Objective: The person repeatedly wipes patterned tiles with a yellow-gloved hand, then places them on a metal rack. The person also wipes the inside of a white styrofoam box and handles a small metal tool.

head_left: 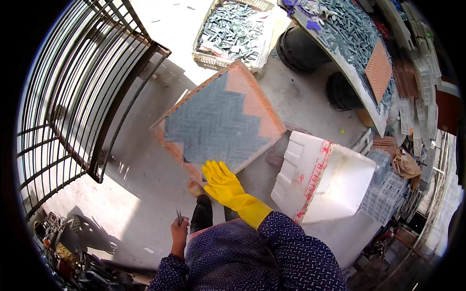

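My right hand (pixel 222 178), in a yellow rubber glove, grips the near edge of a square orange mesh tray (pixel 257 109) and holds it up flat above the floor. A layer of small grey tiles (pixel 213 126) covers most of the tray in a stepped shape. Bare and hanging low at my side, my left hand (pixel 179 232) pinches a thin pair of metal tweezers (pixel 178 216) that point upward. My dark patterned sleeves come in from the lower edge.
A white basket (pixel 233 31) of grey tile pieces stands on the concrete floor beyond the tray. A curved worktable (pixel 349 43) heaped with grey pieces is at upper right. An open white foam box (pixel 323 177) lies to the right. A black metal gate (pixel 82 87) stands on the left.
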A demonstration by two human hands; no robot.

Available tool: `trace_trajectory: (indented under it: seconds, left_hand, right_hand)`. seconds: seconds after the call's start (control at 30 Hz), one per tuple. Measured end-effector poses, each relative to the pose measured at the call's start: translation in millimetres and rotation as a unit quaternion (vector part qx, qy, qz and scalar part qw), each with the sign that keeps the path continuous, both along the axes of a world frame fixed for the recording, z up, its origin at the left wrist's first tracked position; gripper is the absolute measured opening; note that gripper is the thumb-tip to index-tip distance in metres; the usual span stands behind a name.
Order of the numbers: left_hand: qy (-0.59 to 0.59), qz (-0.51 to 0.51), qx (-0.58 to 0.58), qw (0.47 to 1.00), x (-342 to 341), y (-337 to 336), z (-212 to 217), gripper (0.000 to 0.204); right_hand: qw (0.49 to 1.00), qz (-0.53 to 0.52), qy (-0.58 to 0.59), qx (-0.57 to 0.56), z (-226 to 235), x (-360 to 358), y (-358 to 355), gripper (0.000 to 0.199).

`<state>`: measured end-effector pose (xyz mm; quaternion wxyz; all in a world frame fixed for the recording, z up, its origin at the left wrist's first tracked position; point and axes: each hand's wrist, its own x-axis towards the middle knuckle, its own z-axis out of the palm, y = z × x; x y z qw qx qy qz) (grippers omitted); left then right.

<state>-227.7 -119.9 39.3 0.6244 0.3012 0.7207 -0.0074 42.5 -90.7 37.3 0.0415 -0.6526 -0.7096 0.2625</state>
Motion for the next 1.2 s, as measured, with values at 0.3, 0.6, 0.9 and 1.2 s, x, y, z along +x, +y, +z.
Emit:
trace_trajectory:
  seconds: [0.3,0.6,0.9,1.2]
  left_hand:
    - [-0.096,0.172,-0.088,0.977,-28.2,46.6,-0.3,0.023]
    - [-0.184,0.193,-0.042,0.963,42.0,95.6,-17.2,0.025]
    - [-0.195,0.179,-0.024,0.964,46.4,95.6,4.7,0.023]
    - [-0.181,0.191,-0.036,0.964,35.1,71.5,-5.0,0.02]
  right_hand:
    - [0.937,-0.301,-0.165,0.068,-15.9,92.9,41.4,0.061]
    - [0.977,-0.201,-0.059,0.03,-12.4,-26.3,-13.4,0.061]
    - [0.886,-0.347,0.305,0.025,-7.0,12.6,-60.1,0.034]
    - [0.931,-0.22,-0.051,-0.286,-54.7,1.7,-19.3,0.031]
